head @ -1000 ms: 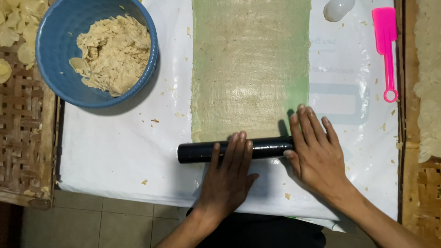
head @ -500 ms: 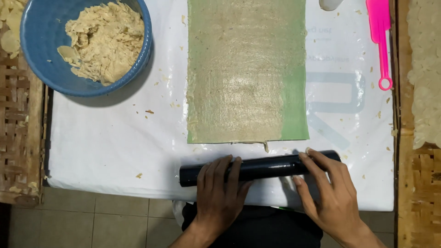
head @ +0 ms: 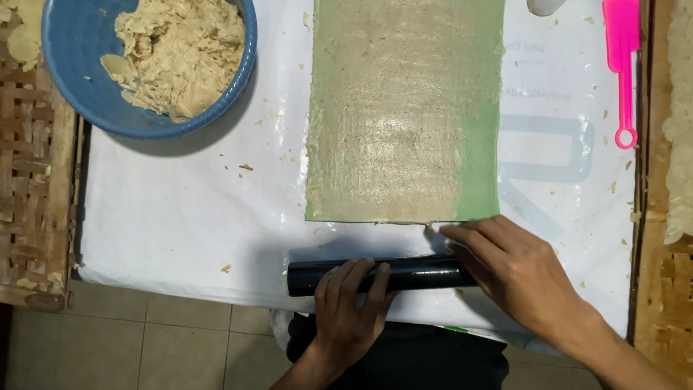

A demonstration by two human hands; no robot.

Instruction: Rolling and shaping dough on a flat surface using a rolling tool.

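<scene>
A black cylindrical roller (head: 382,275) lies crosswise near the front edge of the bench (head: 166,217), which is covered with a white plastic sheet. The left hand (head: 350,310) rests on top of the roller's left half, palm down, fingers flat and spread, not curled around it. The right hand (head: 516,271) covers the roller's right end, also flat and open, its fingertips (head: 451,232) reaching past the roller to touch the bench just at the near edge of the dough.

Just beyond both hands lies a long rectangular sheet of flattened dough (head: 393,115) on a green backing (head: 482,166), whose bare green strip shows along the right side, ahead of the right hand. The near edge of the dough is straight and close to the roller but apart from it.

Left of the left hand the white sheet is open up to a blue bowl (head: 72,79) of pale flaky dough pieces (head: 177,54), far ahead and to the left. Small crumbs dot that stretch. Far ahead of the right hand, by the right edge, lies a pink spatula (head: 622,65). Woven trays (head: 32,180) flank the bench on both sides.
</scene>
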